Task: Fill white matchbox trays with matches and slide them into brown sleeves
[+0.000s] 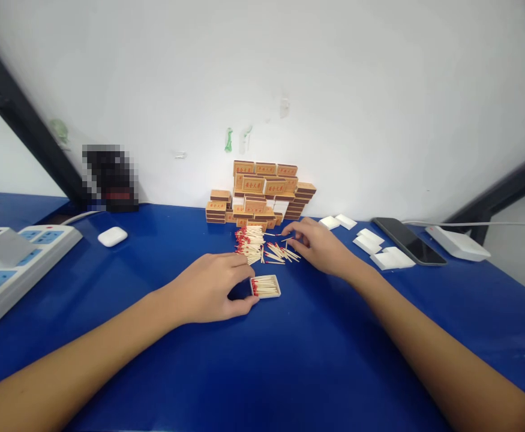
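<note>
A small white matchbox tray (279, 287) lies on the blue table, partly filled with red-tipped matches. My left hand (217, 287) curls around its left end, thumb at the near corner and fingers at the far one. Beyond the tray is a dense heap of matches (254, 240), and a looser scatter of matches (282, 254) lies to its right. Over that scatter, my right hand (318, 245) has its thumb and index finger close together, with a thin match (285, 240) at the fingertips. The other fingers of the right hand are bent.
Orange matchboxes (253, 186) are stacked against the white wall behind the matches. Several white trays (368, 241) and a phone (408, 241) lie to the right, near a white box-shaped device (458, 243). A power strip (14, 258) and white earphone case (112, 236) are on the left.
</note>
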Demonstrator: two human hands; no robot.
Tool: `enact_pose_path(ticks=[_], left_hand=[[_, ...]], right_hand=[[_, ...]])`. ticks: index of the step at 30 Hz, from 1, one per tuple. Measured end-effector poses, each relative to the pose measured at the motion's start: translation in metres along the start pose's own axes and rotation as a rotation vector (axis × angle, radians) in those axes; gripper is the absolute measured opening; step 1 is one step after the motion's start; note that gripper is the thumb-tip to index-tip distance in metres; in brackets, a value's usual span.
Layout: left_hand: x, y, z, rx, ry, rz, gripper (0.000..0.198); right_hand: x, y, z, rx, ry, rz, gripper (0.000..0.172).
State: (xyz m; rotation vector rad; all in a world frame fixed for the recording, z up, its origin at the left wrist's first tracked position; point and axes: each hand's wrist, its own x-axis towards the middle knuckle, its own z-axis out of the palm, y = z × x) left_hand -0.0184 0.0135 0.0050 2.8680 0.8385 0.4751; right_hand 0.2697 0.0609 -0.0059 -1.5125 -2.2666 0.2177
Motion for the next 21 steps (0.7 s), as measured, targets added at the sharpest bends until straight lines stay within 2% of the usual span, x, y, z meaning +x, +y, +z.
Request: enact_pose_path(ticks=[2,6,12,16,21], left_hand=[[0.000,0.000,0.000,0.001,-0.001,-0.005,0.025],[0.000,0.000,0.000,0.000,-0.004,-0.003,0.027],[-0.001,-0.002,0.001,-0.008,0.003,-0.004,0.027],[0.000,-0.002,0.001,-0.007,-0.007,-0.017,0.028],[-0.002,0.000,0.001,-0.002,-0.017,-0.020,0.029]], right_hand=[[0.000,0.002,0.002,0.005,-0.004,-0.086,0.021],[-0.003,0.006,0.003,-0.009,0.000,-0.084,0.021],[-0.006,0.002,-0.008,-0.092,0.096,0.069,0.010],[-0.008,0.002,-0.015,-0.143,0.033,0.199,0.011],[-0.010,0.006,-0.020,-0.150,-0.037,0.264,0.018]])
